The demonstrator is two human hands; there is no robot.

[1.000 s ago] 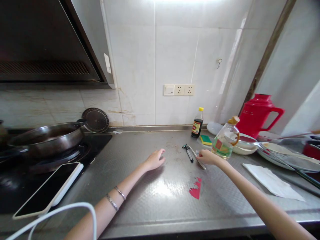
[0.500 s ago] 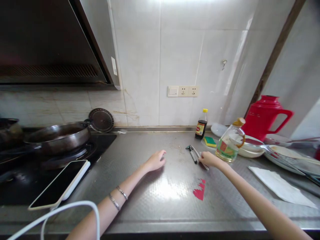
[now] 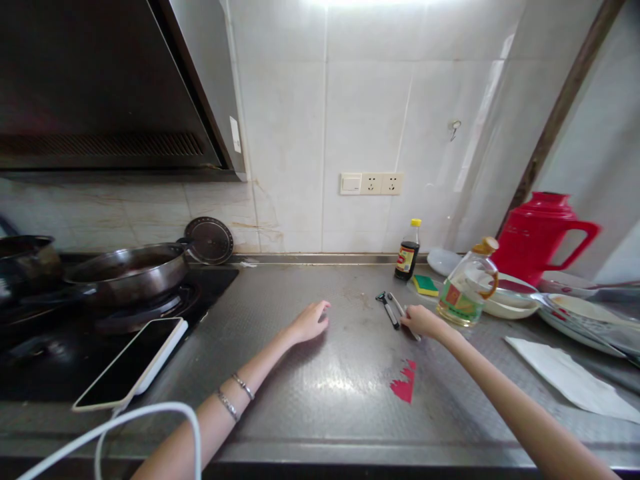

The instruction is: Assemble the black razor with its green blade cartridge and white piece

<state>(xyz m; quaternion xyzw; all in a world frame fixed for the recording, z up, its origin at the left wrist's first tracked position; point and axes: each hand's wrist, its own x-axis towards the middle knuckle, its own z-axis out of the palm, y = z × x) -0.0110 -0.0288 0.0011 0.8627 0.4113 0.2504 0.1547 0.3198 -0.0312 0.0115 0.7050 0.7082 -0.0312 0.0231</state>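
Observation:
My right hand [image 3: 423, 321] has its fingers closed round a slim pale-grey tool [image 3: 395, 305] with a dark tip; its exact kind does not show. Just left of it lies a razor [image 3: 387, 311] with a black and light handle on the steel counter [image 3: 280, 287]. My left hand [image 3: 311, 322] is over the middle of the counter, fingers loosely bent and apart, holding nothing. A torn red piece [image 3: 404, 383] lies flat, nearer the front edge than my right hand.
A sauce bottle [image 3: 407, 253], a green-yellow sponge [image 3: 425, 286], an oil jug [image 3: 467, 287], bowls [image 3: 507, 307] and a red thermos [image 3: 540, 233] stand right. White paper [image 3: 570, 377] lies in front of them. Left are a pan [image 3: 130, 280] on the stove and a phone [image 3: 130, 363] with a white cable.
The view has shifted slightly, so the scene sits a little further right. Both hands keep nearly the same places, the right one still on the slim tool.

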